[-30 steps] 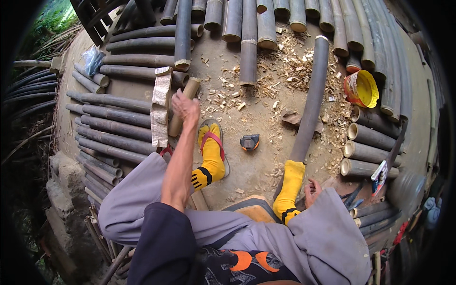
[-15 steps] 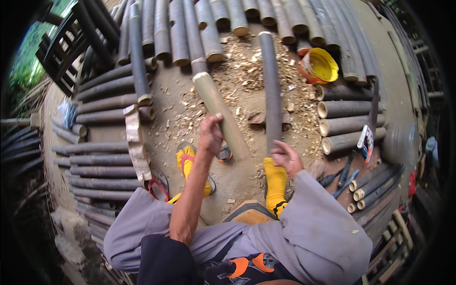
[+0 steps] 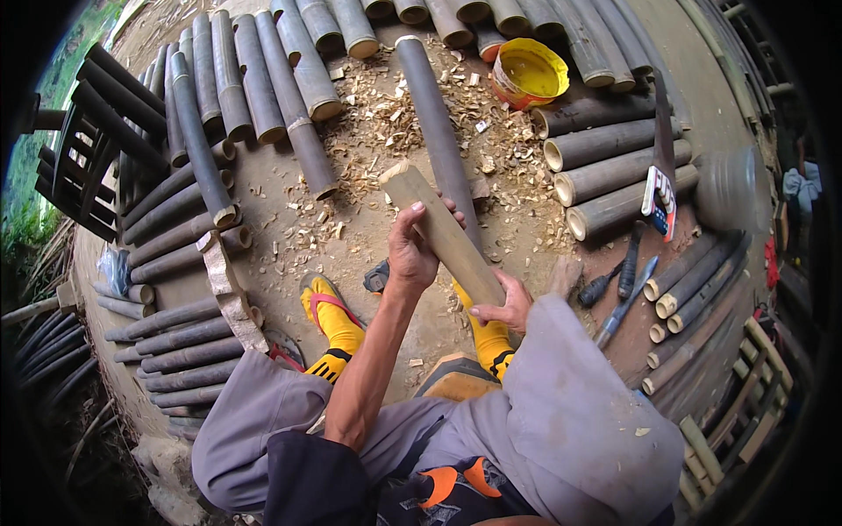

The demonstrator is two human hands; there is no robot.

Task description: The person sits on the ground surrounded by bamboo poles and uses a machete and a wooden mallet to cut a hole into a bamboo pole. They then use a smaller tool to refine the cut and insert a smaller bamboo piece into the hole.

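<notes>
A long, pale, squared piece of wood (image 3: 445, 232) is held slanting above the ground, its rough end pointing away from me. Around its middle my left hand (image 3: 412, 252) is closed, thumb on top and fingertips showing at the far side. My right hand (image 3: 509, 302) grips the near end with the thumb laid over it. Beneath and beyond the wood lies a dark bamboo pole (image 3: 431, 110), partly covered by the piece and my hands. My feet in yellow socks (image 3: 329, 311) and sandals are on either side of the near ground.
Wood chips (image 3: 377, 114) litter the ground ahead. Bamboo poles (image 3: 232, 88) line the far side, with stacks at left and right. A yellow bucket (image 3: 531, 74) stands at far right. Nearer are a handsaw (image 3: 660, 188), dark-handled tools (image 3: 629, 263) and a pale rough wooden length (image 3: 230, 294).
My right hand has moved onto the near end of the wood, whose far end has swung right. The view has shifted, so the surroundings appear farther left.
</notes>
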